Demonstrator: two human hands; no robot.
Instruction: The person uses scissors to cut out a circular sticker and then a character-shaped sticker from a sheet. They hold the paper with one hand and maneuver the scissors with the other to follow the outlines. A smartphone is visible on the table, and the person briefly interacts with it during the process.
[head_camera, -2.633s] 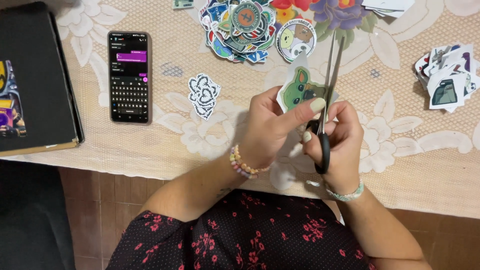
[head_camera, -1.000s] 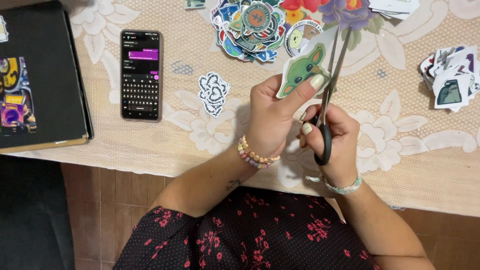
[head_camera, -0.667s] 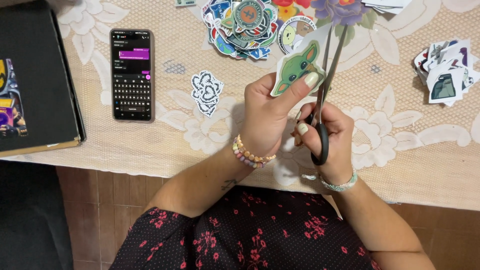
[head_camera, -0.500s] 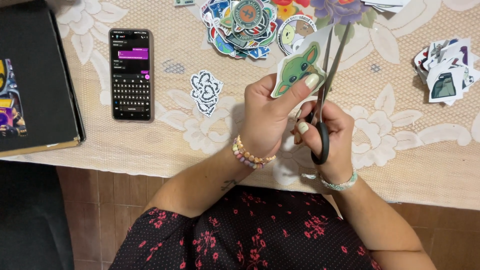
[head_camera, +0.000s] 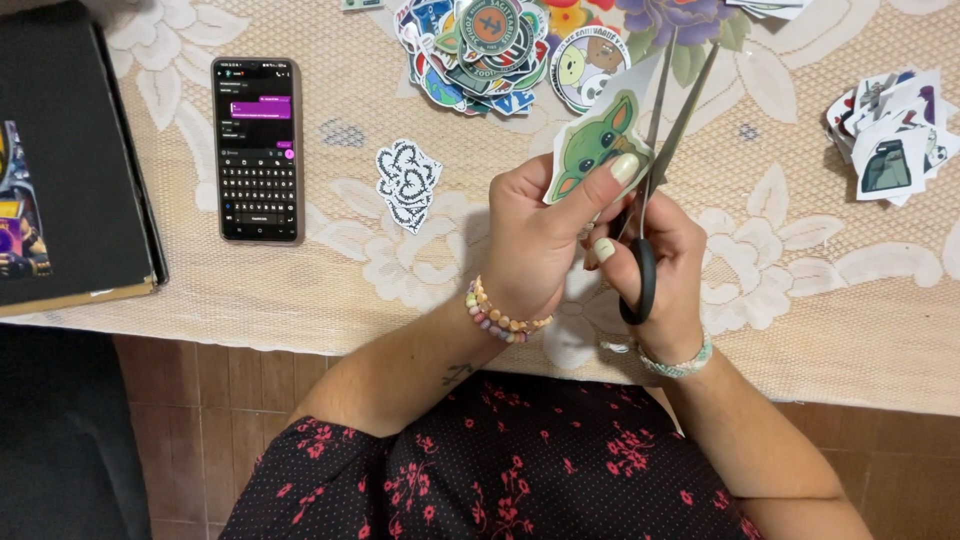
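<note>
While our left hand (head_camera: 535, 245) pinches the green-faced sticker (head_camera: 590, 145) between thumb and curled fingers, holding it upright just above the lace tablecloth (head_camera: 330, 270), our right hand (head_camera: 665, 265) works the black-handled scissors (head_camera: 655, 170), its fingers closed through the loops. We see the blades parted in a narrow V, their tips pointing away from us toward the flower print at the far edge, with the right border of the sticker lying just at or between them (whether metal already touches paper we cannot tell). We judge the step in hand to be the trimming of the white margin around the green figure, with the cut running along its right side. By our reading, the next move calls for a small closing of the blades while the left hand turns the sticker so that the outline, not the printed figure, meets the edge; the ear at the top looks like the tight curve to mind. A black-and-white sticker (head_camera: 407, 185) lies flat on the cloth to the left of the hands, well apart from them, and beyond it a phone (head_camera: 257, 150) rests face up with its screen lit. A heap of coloured stickers (head_camera: 490, 45) sits at the far edge, a smaller stack of stickers (head_camera: 890, 135) lies at the right, and a black book (head_camera: 65, 170) occupies the left end of the table.
</note>
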